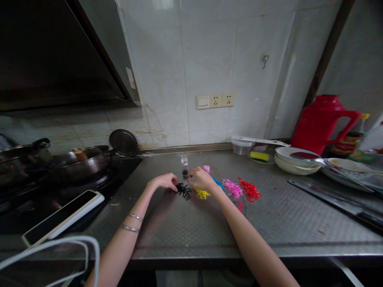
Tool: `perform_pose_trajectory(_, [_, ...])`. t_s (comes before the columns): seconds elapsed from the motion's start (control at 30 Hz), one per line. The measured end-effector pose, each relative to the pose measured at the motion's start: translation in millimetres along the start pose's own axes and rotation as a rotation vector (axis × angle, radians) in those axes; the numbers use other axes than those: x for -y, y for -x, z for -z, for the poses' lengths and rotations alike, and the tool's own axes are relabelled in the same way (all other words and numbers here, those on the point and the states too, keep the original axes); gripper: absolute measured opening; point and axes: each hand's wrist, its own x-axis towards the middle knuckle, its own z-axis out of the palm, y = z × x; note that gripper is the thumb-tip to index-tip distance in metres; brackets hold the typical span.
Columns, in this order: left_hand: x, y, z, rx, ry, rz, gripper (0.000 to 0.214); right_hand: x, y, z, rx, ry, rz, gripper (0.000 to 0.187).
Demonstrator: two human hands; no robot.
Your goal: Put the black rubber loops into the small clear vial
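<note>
My left hand [167,181] is closed, its fingertips pinching at the left edge of a loose pile of black rubber bands [184,192] on the steel counter. Just right of that pile, my right hand [202,179] is held low, its fingers curved and a little apart, close to a small clear bottle [184,164]. The bottle stands upright with some black bands at its bottom. Yellow bands [202,194] lie under my right hand. Blue bands [219,184], partly hidden by my right wrist, pink bands [232,188] and red bands [249,189] spread to the right.
A stove with pans [86,163] is on the left, with a white phone-like device [64,217] and cable in front. Stacked bowls [296,163], a yellow sponge [259,156], a long knife [329,199] and a red thermos [320,123] occupy the right. A tiled wall rises behind.
</note>
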Motion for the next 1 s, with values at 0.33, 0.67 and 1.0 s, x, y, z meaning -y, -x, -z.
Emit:
perform_pose_trajectory(0.33, [-10, 8, 5.0, -0.037, 0.031, -0.070, 0.019, 2, 1, 2, 0.053, -0.012, -0.031, 0.023])
perform_pose_trajectory(0.67, [-8, 15, 14.4, -0.090, 0.023, -0.147, 0.025, 0, 1, -1, 0.127, 0.024, -0.062, 0.024])
perform_pose_trajectory(1.0, [-23, 25, 31.1, -0.237, 0.126, -0.208, 0.029, -2, 0, -1, 0.145, 0.002, -0.059, 0.024])
